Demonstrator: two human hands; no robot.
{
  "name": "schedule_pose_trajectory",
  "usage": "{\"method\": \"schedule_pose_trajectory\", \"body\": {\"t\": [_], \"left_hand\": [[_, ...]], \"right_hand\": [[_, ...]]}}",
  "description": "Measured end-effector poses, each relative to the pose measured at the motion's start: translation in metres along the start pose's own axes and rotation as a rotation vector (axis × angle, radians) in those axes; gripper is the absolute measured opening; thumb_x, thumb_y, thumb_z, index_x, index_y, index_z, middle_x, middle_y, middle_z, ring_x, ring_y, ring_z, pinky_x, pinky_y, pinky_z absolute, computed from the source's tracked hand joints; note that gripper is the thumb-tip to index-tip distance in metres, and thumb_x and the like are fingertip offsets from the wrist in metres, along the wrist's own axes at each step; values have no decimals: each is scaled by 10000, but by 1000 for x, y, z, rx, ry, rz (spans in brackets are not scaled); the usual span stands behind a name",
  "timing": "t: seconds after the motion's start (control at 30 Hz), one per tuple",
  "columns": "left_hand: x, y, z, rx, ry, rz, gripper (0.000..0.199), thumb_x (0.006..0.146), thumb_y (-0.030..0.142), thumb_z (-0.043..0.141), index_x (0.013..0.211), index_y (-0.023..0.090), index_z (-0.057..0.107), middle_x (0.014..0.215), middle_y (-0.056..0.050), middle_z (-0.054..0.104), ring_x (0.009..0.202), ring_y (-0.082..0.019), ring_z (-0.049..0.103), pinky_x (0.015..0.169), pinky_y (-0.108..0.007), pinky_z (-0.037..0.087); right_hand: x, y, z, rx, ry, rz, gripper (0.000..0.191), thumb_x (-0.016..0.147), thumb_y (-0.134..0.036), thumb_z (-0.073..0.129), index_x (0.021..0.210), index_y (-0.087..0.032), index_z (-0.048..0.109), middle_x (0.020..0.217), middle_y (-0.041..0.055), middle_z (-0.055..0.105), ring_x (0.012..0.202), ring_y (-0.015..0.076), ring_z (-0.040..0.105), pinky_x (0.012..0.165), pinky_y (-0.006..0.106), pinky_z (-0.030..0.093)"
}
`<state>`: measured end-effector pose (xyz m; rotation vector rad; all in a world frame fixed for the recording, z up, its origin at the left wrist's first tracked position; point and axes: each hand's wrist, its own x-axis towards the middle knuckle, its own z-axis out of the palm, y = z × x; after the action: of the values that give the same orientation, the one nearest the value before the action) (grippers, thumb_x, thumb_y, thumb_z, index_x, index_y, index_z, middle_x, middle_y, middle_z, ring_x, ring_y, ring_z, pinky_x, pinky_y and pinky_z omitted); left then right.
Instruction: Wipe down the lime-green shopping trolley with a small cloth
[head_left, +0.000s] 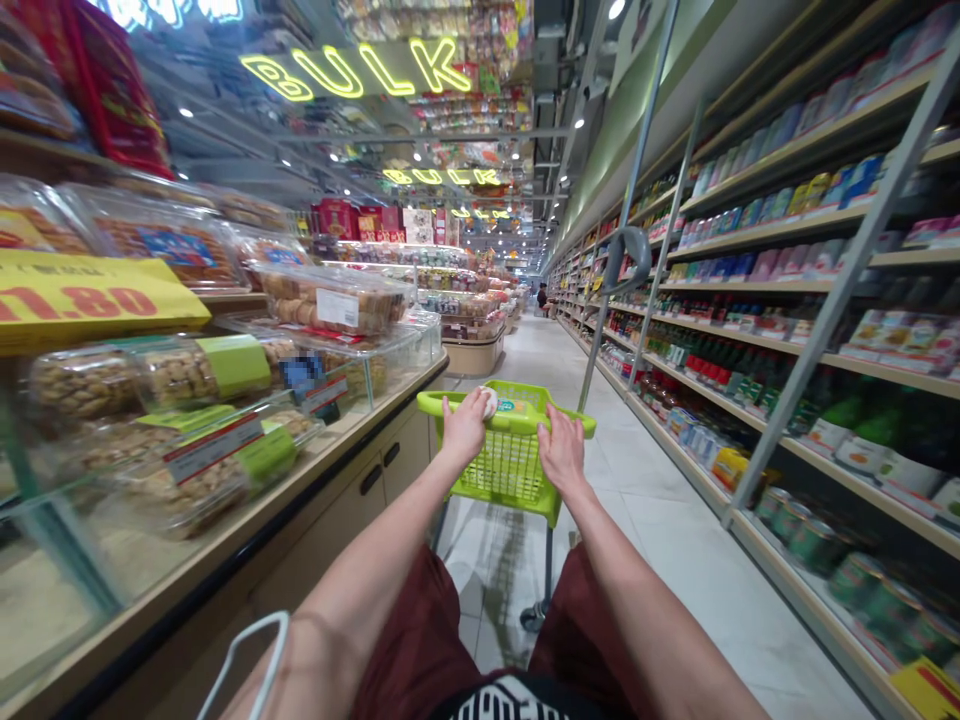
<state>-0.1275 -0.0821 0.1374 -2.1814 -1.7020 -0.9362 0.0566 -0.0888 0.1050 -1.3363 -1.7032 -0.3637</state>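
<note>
A lime-green shopping cart (499,468) with a slotted plastic basket stands right in front of me on grey legs. My left hand (463,428) is closed over the left part of its near rim. A small white round thing (490,403) shows by the left fingertips; whether the hand holds it or it lies in the basket, I cannot tell. Over the right part of the same rim, my right hand (562,445) is closed, its fingers curled forward. A package with a green and yellow label (513,406) shows just beyond the rim, between the hands.
Clear boxes of nuts (206,372) and pastries fill a glass-edged counter (367,385) along my left. Tall shelves (810,280) of cans and bottles line the right. A ladder-like grey pole (600,345) leans there. The tiled aisle (645,520) runs ahead towards a distant person (541,298).
</note>
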Motion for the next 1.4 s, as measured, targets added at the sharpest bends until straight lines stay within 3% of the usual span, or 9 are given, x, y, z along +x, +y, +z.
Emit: {"method": "schedule_pose_trajectory", "body": {"t": [0.2,0.3,0.5,0.63,0.73,0.83,0.97,1.13,1.4], "left_hand": [[-8,29,9,38,-27,211,520,813,84,300,1289,284,363,1414,-35,313,1286,-177,293,1058,-555,42],[-8,8,6,78,-12,191,520,823,75,272,1296,274,359,1411,-40,318,1289,-177,287,1059,-558,21],[-6,-42,-7,97,27,-103,496,820,76,266,1269,239,399,1380,-94,367,1252,-201,350,1050,-572,55],[-6,-19,-3,53,29,-52,516,796,66,290,1270,239,399,1394,-72,348,1266,-195,330,1056,-559,86],[-7,9,5,24,3,109,529,796,75,308,1277,283,383,1411,-20,323,1281,-164,302,1069,-534,54],[-8,20,9,13,-16,237,532,807,77,300,1288,296,366,1414,-10,315,1294,-160,276,1065,-533,12],[-8,-8,5,47,-1,170,532,812,73,277,1293,281,367,1413,-10,317,1289,-189,287,1066,-516,-8],[-3,-53,-6,101,18,-57,495,814,93,271,1266,254,395,1387,-64,363,1245,-198,358,1048,-554,32],[18,-56,-16,88,-186,-9,517,728,59,364,1196,262,449,1298,-50,476,1166,-197,440,1034,-545,114]], "right_hand": [[0,0,1,-29,-9,-14,415,863,-303,326,1211,-145,486,1161,117,569,1118,229,449,1011,462,207],[-1,0,0,-38,-27,-14,413,864,-296,323,1205,-134,490,1168,113,567,1127,228,443,1019,454,200],[-1,-3,1,-31,-21,-11,404,857,-286,333,1195,-139,499,1171,111,566,1143,226,430,1020,462,196],[-2,-1,2,-26,2,-27,397,853,-284,343,1192,-151,502,1164,108,570,1127,232,441,1012,468,206],[-1,1,1,-28,-5,-43,378,852,-274,352,1170,-156,519,1156,108,574,1123,231,442,1008,470,208],[-1,2,-1,-36,-27,-63,345,851,-263,363,1121,-158,552,1148,103,578,1120,231,442,1008,466,209],[-2,2,-1,-46,-45,-67,326,846,-260,382,1098,-158,562,1152,97,579,1132,234,435,1015,460,200],[-4,4,2,-42,-30,-71,326,836,-254,391,1102,-168,559,1159,90,575,1150,238,422,1022,460,186],[-5,2,1,-45,-13,-59,331,829,-252,387,1095,-161,561,1171,96,568,1165,237,410,1019,459,177]]}}
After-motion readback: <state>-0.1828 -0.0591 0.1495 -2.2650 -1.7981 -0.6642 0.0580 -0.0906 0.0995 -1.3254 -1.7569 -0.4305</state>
